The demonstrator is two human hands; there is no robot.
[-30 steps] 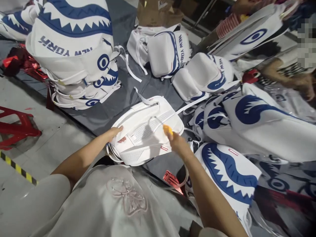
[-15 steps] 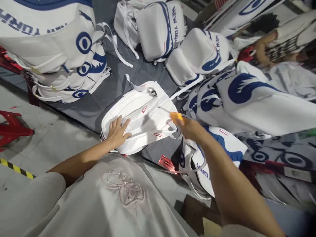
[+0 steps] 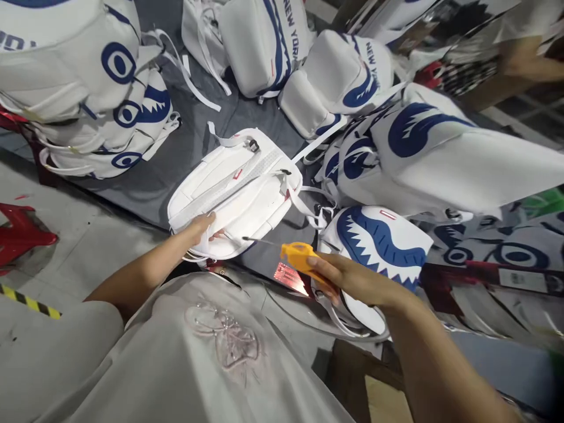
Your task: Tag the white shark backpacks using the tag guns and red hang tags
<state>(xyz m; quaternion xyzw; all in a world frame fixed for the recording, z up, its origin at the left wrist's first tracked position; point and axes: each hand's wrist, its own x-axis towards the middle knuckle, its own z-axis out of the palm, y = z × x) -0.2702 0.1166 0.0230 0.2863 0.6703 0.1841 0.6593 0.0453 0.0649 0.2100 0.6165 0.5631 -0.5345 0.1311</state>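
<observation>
A white backpack (image 3: 264,205) lies on the dark grey table cover, its back panel and shoulder straps facing up. My left hand (image 3: 200,230) is at its near left end, closed around the lower shoulder strap, which is lifted off the panel. My right hand (image 3: 337,273) grips an orange air blow gun (image 3: 298,256) over the table's near edge. Its thin metal nozzle points left at the backpack's near side, apart from it. A pale hose hangs from the gun side.
Stacked white-and-blue backpacks (image 3: 106,117) stand at the left, with more backpacks (image 3: 259,50) behind and a large pile (image 3: 440,155) at the right. A red tag (image 3: 291,277) hangs by the near edge. A red stool (image 3: 22,235) is on the floor. Another person's arm (image 3: 524,61) shows far right.
My left hand went from flat on the panel to holding the lower strap, which rose. The air blow gun moved from above the backpack's right end towards me and its near side.
</observation>
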